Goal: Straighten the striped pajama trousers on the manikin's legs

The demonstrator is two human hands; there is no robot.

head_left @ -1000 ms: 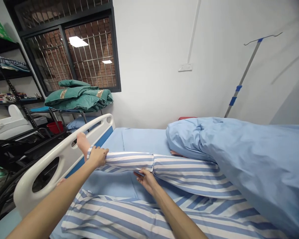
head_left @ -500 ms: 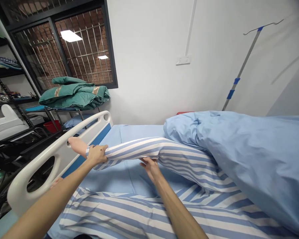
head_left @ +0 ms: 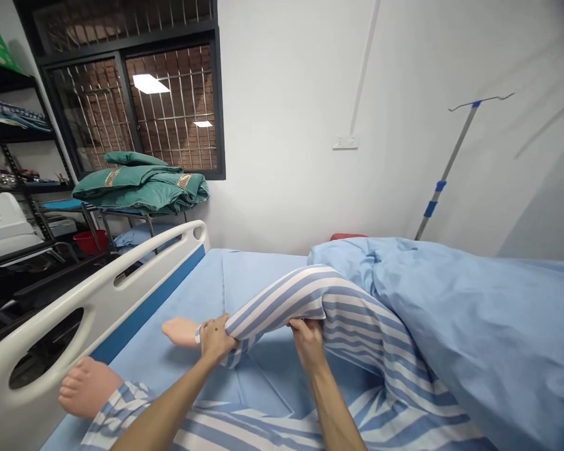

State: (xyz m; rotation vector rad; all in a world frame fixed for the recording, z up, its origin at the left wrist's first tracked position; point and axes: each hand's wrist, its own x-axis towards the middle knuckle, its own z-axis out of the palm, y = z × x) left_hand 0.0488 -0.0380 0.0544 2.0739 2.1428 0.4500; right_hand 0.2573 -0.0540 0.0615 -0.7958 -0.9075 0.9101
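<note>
The near leg (head_left: 244, 429) lies along the bed in striped trousers, its foot (head_left: 88, 387) bare, toes up, just inside the bed rail (head_left: 89, 291). Beyond it, both hands are on the far leg (head_left: 282, 297), which is bent, its knee raised off the sheet (head_left: 263, 376) and its heel end low.

The left hand (head_left: 215, 338) is clamped on the lower shin just above the cuff, fingers close together and curled over the striped cloth, so the shin passes under the palm. The far foot (head_left: 179, 331) juts out past this hand, on the side toward the rail. The right hand (head_left: 308, 338) is beneath the bent knee, palm side up against the cloth, fingers curled; the knee lies directly above them. Part of those fingertips is hidden by the leg, so how far apart they are I cannot tell.

A blue quilt (head_left: 460, 300) is heaped over the thigh end, to the right. Past the bed, a red bucket (head_left: 90, 242) sits low at the left, near a folded green bundle (head_left: 141, 188) under the barred window (head_left: 169, 106). On the wall is a socket (head_left: 345, 142); right of it leans a drip pole (head_left: 451, 156).
</note>
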